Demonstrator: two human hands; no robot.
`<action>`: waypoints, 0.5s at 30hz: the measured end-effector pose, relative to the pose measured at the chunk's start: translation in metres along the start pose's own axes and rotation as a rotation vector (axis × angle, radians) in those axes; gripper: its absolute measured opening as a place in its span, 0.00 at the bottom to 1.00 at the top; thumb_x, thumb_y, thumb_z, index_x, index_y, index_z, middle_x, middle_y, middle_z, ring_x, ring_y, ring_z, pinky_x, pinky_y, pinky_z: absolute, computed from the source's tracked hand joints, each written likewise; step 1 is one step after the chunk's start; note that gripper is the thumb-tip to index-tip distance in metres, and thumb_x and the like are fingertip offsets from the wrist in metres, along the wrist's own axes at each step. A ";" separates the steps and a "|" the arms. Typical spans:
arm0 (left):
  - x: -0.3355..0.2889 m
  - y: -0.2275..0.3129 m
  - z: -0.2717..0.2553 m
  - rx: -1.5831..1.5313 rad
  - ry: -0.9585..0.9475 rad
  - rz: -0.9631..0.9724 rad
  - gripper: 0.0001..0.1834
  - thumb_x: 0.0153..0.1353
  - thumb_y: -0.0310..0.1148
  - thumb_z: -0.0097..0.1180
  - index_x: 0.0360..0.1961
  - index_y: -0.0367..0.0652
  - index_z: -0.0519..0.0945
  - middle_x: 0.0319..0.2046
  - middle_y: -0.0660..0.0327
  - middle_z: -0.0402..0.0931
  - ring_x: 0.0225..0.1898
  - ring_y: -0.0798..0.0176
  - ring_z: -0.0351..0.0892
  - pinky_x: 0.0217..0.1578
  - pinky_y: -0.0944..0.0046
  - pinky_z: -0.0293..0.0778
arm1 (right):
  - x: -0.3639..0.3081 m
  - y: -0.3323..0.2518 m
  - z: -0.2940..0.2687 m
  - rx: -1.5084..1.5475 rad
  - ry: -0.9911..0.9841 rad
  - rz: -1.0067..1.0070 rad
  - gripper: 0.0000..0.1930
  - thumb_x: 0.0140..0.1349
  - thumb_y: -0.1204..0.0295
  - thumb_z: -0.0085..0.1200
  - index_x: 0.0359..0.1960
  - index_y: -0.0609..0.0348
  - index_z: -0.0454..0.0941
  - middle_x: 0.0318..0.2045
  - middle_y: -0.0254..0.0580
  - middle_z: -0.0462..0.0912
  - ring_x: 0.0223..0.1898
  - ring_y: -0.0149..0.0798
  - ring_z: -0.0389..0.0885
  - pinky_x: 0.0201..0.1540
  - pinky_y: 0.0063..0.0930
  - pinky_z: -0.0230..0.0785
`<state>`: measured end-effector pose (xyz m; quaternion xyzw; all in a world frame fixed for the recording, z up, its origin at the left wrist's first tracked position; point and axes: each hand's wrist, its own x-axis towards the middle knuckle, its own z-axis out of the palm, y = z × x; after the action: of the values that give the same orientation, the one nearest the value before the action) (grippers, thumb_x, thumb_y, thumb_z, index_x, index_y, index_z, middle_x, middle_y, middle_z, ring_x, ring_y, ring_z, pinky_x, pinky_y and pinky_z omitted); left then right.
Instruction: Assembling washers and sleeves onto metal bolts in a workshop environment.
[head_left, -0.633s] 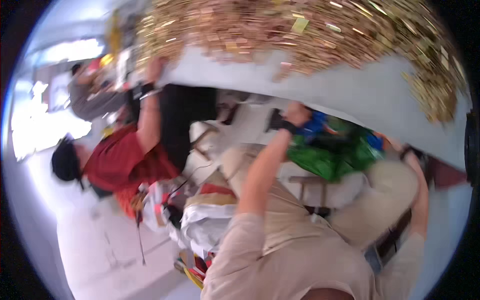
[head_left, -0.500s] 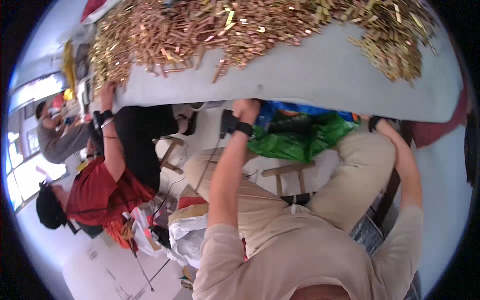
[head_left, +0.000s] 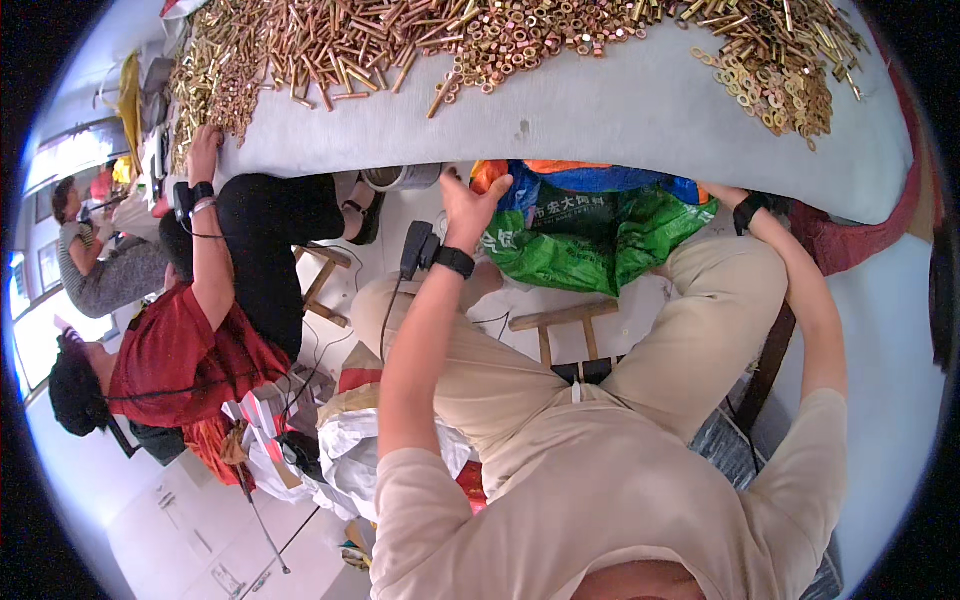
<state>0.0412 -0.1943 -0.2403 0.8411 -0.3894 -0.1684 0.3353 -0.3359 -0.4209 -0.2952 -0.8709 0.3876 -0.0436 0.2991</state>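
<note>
My left hand (head_left: 472,208) is at the near table edge, thumb and fingers apart, beside the orange corner of a green, blue and orange woven plastic bag (head_left: 610,240). Nothing shows in its grip, though its fingertips partly pass under the edge. The bag hangs between my knees, below the tabletop. At its right side is my right hand (head_left: 722,194), its fingers hidden by the bag and table edge. Both wrists wear black bands. On the grey tabletop (head_left: 400,130) lie heaps of brassy metal rods (head_left: 340,50), hex nuts (head_left: 530,40) and flat washers (head_left: 790,95).
A person in a red top (head_left: 195,350) sits to my left, one hand at the heap's edge. A grey bucket (head_left: 402,177) stands under the table. A wooden stool (head_left: 565,320) is between my legs, and white sacks (head_left: 350,450) lie at my left.
My left hand has shifted left a little and opened from a closed shape at the bag's edge. My right hand has moved slightly left. The whole view has tilted, so the table sits higher.
</note>
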 end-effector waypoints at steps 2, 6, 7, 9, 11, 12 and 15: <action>-0.016 -0.018 -0.004 0.002 0.010 -0.099 0.45 0.39 0.45 0.70 0.46 0.20 0.58 0.46 0.37 0.64 0.49 0.48 0.67 0.47 0.56 0.66 | 0.005 -0.005 0.003 0.019 -0.026 -0.008 0.15 0.58 0.64 0.50 0.43 0.61 0.71 0.41 0.48 0.75 0.44 0.42 0.71 0.48 0.34 0.63; -0.048 0.067 -0.011 -0.797 -0.542 -0.744 0.33 0.49 0.36 0.64 0.48 0.34 0.58 0.45 0.53 0.65 0.45 0.58 0.68 0.42 0.56 0.72 | -0.018 0.015 -0.012 0.023 -0.062 0.069 0.16 0.58 0.63 0.49 0.42 0.61 0.72 0.41 0.48 0.76 0.44 0.43 0.70 0.47 0.35 0.63; -0.057 0.038 -0.008 -0.751 -0.390 -0.809 0.26 0.50 0.33 0.63 0.46 0.36 0.64 0.41 0.57 0.70 0.39 0.60 0.72 0.36 0.57 0.74 | 0.001 0.001 -0.002 0.050 -0.094 0.038 0.16 0.58 0.63 0.49 0.42 0.61 0.72 0.41 0.48 0.76 0.44 0.43 0.70 0.47 0.35 0.63; -0.057 0.027 0.000 -0.720 -0.281 -0.867 0.20 0.51 0.30 0.62 0.43 0.37 0.69 0.36 0.60 0.75 0.33 0.63 0.76 0.30 0.59 0.76 | 0.003 -0.002 -0.004 0.076 -0.135 0.052 0.16 0.58 0.62 0.49 0.42 0.61 0.72 0.41 0.48 0.76 0.44 0.43 0.70 0.47 0.35 0.63; -0.050 0.034 -0.001 -0.782 -0.292 -0.986 0.21 0.50 0.30 0.62 0.43 0.36 0.68 0.36 0.59 0.75 0.33 0.62 0.76 0.30 0.57 0.76 | -0.001 -0.002 -0.010 0.098 -0.189 0.085 0.16 0.58 0.62 0.49 0.41 0.61 0.72 0.41 0.49 0.76 0.45 0.43 0.70 0.47 0.35 0.63; -0.048 0.028 -0.002 -0.779 -0.291 -0.986 0.21 0.50 0.30 0.62 0.43 0.36 0.68 0.36 0.59 0.75 0.33 0.62 0.76 0.30 0.57 0.76 | 0.000 -0.006 -0.013 0.118 -0.222 0.100 0.16 0.58 0.61 0.48 0.41 0.61 0.72 0.41 0.49 0.76 0.45 0.43 0.70 0.47 0.35 0.63; -0.037 0.004 -0.002 -0.480 -0.245 -0.769 0.22 0.49 0.29 0.62 0.43 0.36 0.67 0.34 0.58 0.75 0.33 0.62 0.76 0.30 0.59 0.75 | 0.001 -0.022 -0.024 0.206 -0.363 0.170 0.16 0.59 0.61 0.48 0.41 0.61 0.73 0.41 0.49 0.76 0.45 0.43 0.70 0.47 0.36 0.63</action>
<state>0.0169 -0.1671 -0.2350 0.7969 -0.0361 -0.4639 0.3852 -0.3285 -0.4212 -0.2638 -0.7933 0.3930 0.1001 0.4541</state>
